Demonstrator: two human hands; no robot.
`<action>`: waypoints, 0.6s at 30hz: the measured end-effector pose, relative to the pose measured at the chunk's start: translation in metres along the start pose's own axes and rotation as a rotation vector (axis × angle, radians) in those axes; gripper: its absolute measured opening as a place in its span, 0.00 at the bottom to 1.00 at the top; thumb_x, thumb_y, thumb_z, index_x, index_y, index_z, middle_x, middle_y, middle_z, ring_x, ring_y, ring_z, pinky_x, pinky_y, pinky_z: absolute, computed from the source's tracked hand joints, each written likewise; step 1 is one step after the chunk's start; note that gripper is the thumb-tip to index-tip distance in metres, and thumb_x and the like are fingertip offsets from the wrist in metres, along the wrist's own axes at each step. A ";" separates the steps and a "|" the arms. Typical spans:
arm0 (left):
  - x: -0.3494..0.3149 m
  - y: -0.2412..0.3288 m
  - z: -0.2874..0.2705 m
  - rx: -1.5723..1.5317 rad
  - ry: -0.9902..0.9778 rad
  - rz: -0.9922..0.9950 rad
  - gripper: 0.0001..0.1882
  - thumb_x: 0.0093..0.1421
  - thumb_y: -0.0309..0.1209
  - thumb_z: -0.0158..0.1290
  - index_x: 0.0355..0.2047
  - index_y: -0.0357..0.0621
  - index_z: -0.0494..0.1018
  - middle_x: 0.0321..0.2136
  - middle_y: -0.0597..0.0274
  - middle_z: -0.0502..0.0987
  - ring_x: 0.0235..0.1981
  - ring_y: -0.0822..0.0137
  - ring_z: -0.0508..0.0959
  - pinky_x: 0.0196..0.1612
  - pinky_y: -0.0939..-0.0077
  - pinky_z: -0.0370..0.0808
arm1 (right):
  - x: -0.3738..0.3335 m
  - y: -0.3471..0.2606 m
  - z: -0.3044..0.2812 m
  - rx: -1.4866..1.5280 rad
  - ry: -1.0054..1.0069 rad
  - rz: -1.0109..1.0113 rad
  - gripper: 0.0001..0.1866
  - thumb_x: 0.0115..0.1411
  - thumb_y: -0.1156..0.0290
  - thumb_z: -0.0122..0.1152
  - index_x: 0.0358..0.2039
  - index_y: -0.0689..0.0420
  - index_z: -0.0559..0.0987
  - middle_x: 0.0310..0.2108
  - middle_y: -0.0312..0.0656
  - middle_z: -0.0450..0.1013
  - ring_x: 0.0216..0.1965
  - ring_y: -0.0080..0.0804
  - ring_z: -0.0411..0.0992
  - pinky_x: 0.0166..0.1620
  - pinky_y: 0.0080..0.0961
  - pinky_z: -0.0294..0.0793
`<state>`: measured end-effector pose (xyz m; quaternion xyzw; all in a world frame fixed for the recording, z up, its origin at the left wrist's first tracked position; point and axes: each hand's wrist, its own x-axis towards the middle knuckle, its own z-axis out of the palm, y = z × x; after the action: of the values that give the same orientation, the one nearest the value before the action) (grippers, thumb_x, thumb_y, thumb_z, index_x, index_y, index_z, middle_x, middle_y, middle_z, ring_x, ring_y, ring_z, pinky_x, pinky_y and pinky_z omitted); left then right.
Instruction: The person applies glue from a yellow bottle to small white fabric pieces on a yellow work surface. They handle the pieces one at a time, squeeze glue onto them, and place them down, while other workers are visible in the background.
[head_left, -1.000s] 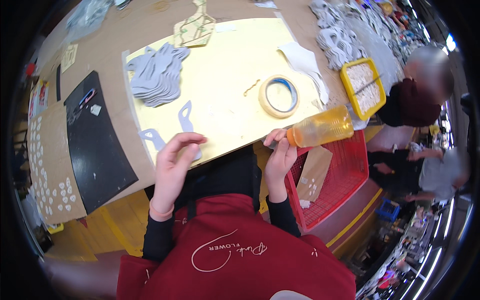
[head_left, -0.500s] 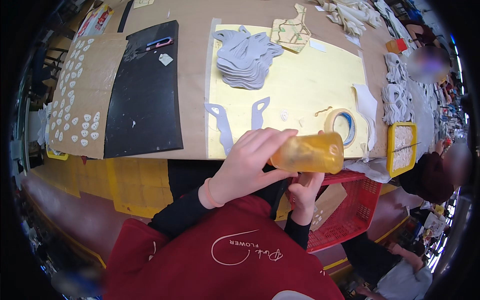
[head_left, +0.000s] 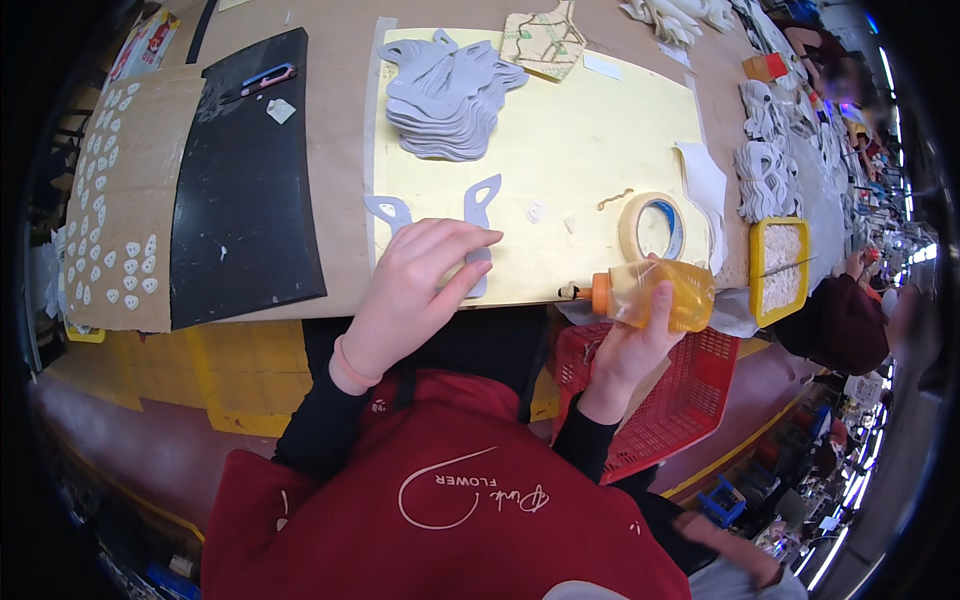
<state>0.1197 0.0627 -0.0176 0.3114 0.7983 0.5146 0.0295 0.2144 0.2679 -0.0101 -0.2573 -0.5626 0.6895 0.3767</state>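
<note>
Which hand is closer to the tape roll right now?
Right. The right hand holds the amber bottle just on the near side of the tape roll; the left hand is farther off to its left.

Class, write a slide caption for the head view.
Right hand holds an amber bottle; left hand open over two grey cut pieces.

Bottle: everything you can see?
The bottle is see-through amber, plastic-looking, with an orange cap and thin dark nozzle. Held nearly sideways in the right hand, thumb across its body, nozzle pointing left, by the near edge of the table. Contents can't be made out.
</note>
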 end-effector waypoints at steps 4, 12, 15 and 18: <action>-0.002 0.003 0.004 -0.102 -0.021 -0.036 0.09 0.58 0.27 0.54 0.39 0.38 0.76 0.34 0.55 0.78 0.39 0.56 0.76 0.46 0.66 0.69 | -0.001 0.006 -0.007 0.035 0.029 -0.008 0.18 0.62 0.73 0.58 0.51 0.61 0.69 0.44 0.43 0.72 0.45 0.29 0.72 0.48 0.27 0.74; -0.006 0.007 0.010 -0.144 -0.068 -0.006 0.08 0.58 0.25 0.54 0.37 0.38 0.76 0.33 0.56 0.78 0.37 0.57 0.77 0.44 0.66 0.70 | -0.006 0.008 -0.006 -0.035 0.063 -0.074 0.17 0.62 0.67 0.58 0.49 0.62 0.71 0.45 0.44 0.72 0.47 0.32 0.71 0.51 0.32 0.71; -0.006 0.008 0.011 -0.140 -0.075 0.000 0.08 0.57 0.25 0.54 0.37 0.38 0.76 0.33 0.56 0.78 0.38 0.57 0.77 0.44 0.66 0.70 | -0.003 0.007 -0.018 0.049 -0.101 0.030 0.27 0.67 0.54 0.49 0.59 0.59 0.63 0.51 0.44 0.68 0.54 0.33 0.65 0.56 0.32 0.66; -0.005 0.010 0.012 -0.154 -0.082 -0.004 0.08 0.57 0.25 0.55 0.38 0.38 0.76 0.33 0.56 0.78 0.38 0.57 0.77 0.44 0.66 0.70 | -0.001 -0.004 -0.011 0.265 -0.030 0.228 0.32 0.67 0.47 0.44 0.61 0.58 0.61 0.54 0.46 0.66 0.56 0.35 0.63 0.57 0.33 0.65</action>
<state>0.1329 0.0726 -0.0169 0.3275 0.7551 0.5612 0.0871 0.2247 0.2737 -0.0090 -0.2573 -0.4396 0.7995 0.3183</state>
